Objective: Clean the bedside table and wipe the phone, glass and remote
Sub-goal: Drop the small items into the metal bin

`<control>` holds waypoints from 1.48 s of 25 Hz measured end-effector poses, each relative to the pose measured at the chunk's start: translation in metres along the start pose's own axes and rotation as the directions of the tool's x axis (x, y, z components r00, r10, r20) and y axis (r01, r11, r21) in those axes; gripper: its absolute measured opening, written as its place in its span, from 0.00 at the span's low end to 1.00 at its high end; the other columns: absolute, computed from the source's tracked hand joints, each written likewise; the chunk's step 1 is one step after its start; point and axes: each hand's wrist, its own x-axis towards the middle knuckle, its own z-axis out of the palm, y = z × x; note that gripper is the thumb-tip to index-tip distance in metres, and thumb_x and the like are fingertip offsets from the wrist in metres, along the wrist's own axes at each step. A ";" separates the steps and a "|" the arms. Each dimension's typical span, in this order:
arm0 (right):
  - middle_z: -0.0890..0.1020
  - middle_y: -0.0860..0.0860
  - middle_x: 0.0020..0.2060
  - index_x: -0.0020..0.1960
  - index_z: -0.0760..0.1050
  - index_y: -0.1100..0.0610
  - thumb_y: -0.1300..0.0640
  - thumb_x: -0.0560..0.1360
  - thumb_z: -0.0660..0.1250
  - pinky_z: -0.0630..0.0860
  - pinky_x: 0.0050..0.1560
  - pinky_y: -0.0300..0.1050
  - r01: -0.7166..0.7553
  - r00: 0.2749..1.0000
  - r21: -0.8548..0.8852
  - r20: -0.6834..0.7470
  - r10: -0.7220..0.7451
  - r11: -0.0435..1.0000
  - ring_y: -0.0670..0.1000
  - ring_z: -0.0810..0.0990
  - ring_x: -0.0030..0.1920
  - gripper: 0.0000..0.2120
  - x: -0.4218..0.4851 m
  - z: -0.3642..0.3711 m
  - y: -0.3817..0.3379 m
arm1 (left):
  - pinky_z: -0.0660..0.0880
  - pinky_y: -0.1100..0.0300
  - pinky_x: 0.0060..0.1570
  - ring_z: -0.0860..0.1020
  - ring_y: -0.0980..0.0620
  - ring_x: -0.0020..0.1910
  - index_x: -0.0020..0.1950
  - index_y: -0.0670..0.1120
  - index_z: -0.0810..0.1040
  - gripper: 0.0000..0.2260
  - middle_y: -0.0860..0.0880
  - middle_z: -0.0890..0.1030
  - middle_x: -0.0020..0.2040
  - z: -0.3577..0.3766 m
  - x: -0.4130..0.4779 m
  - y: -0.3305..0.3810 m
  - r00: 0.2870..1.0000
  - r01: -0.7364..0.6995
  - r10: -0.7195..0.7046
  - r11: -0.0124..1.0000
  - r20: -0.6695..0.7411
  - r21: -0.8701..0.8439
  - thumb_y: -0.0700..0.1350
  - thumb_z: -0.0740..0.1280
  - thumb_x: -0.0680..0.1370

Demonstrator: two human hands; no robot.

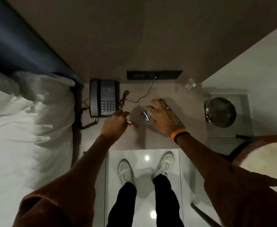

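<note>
White sneakers (164,163) on the glossy floor (144,194) face the counter (134,138) squarely, so the person stands centred on it with both arms reaching forward and down.

On the near half of the counter, the left hand (114,124) is curled closed around a small red-and-white item (131,124) that pokes out past the fingers; it is too small to identify, likely litter being gathered before any wiping. The right hand (161,117), an orange band (177,135) at its wrist, lies spread and open over the remote (178,119), its fingertips just beside a small blue-and-white packet (145,116). Whether it touches the packet I cannot tell.

The remote runs diagonally under the right hand, both ends showing. Further back on the left, the black corded phone (104,98) sits just beyond the left hand, handset cradled, its coiled cord trailing off the counter's edge toward the bed (28,128). A thin cable (144,94) runs from the counter to the dark socket panel (154,75) on the wall. The clear glass (189,84) stands in the far right corner, well apart from both hands. A wire bin (220,112) sits on the floor at right, probably where the scraps belong.
</note>
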 end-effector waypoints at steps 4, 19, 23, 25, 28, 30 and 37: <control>0.66 0.57 0.76 0.69 0.76 0.54 0.57 0.77 0.67 0.74 0.68 0.58 -0.053 0.976 0.061 0.216 0.038 0.997 0.62 0.67 0.73 0.21 0.025 0.109 0.016 | 0.76 0.46 0.59 0.73 0.38 0.65 0.76 0.47 0.68 0.24 0.40 0.67 0.71 0.087 0.053 -0.016 0.979 0.025 -0.041 0.996 0.198 0.082 0.39 0.66 0.80; 0.83 0.55 0.48 0.43 0.84 0.57 0.61 0.71 0.70 0.80 0.46 0.47 -0.221 0.916 0.468 -0.200 0.347 0.856 0.56 0.82 0.48 0.04 -0.050 0.129 0.125 | 0.81 0.50 0.41 0.82 0.42 0.43 0.51 0.44 0.83 0.05 0.43 0.83 0.48 0.160 0.099 0.083 0.965 -0.246 0.255 0.963 0.069 -0.112 0.42 0.72 0.77; 0.83 0.57 0.49 0.45 0.85 0.60 0.63 0.74 0.70 0.72 0.48 0.40 -0.494 0.732 0.492 -0.210 0.648 0.717 0.55 0.82 0.49 0.05 -0.085 0.079 0.248 | 0.82 0.50 0.44 0.82 0.43 0.43 0.53 0.44 0.82 0.06 0.42 0.82 0.48 0.167 0.160 0.193 0.907 -0.419 0.422 0.895 -0.012 -0.153 0.43 0.70 0.78; 0.83 0.57 0.53 0.48 0.85 0.59 0.61 0.76 0.69 0.70 0.50 0.38 -0.593 0.651 0.479 -0.187 0.736 0.647 0.50 0.79 0.51 0.06 -0.097 0.072 0.309 | 0.82 0.51 0.45 0.82 0.43 0.43 0.54 0.44 0.84 0.07 0.41 0.81 0.49 0.178 0.193 0.249 0.872 -0.489 0.487 0.861 -0.048 -0.138 0.43 0.70 0.78; 0.85 0.57 0.53 0.49 0.85 0.59 0.61 0.76 0.70 0.75 0.51 0.42 -0.648 0.635 0.472 -0.099 0.766 0.598 0.48 0.79 0.49 0.06 -0.109 0.080 0.376 | 0.80 0.51 0.48 0.82 0.42 0.49 0.60 0.46 0.83 0.10 0.41 0.81 0.54 0.205 0.231 0.322 0.820 -0.572 0.572 0.820 0.017 -0.025 0.45 0.68 0.80; 0.87 0.58 0.48 0.49 0.85 0.60 0.61 0.76 0.69 0.80 0.52 0.47 -0.684 0.651 0.426 -0.010 0.759 0.592 0.54 0.84 0.48 0.07 -0.112 0.092 0.412 | 0.77 0.52 0.50 0.81 0.43 0.54 0.63 0.49 0.81 0.12 0.43 0.81 0.58 0.225 0.250 0.363 0.826 -0.563 0.557 0.822 0.085 0.083 0.46 0.67 0.81; 0.83 0.58 0.59 0.58 0.83 0.56 0.53 0.78 0.71 0.79 0.59 0.53 -0.731 0.643 0.392 0.125 0.755 0.558 0.60 0.81 0.60 0.11 -0.093 0.109 0.458 | 0.77 0.51 0.48 0.81 0.42 0.55 0.61 0.46 0.79 0.10 0.43 0.82 0.56 0.271 0.292 0.392 0.961 -0.277 0.273 0.956 0.049 0.096 0.44 0.66 0.80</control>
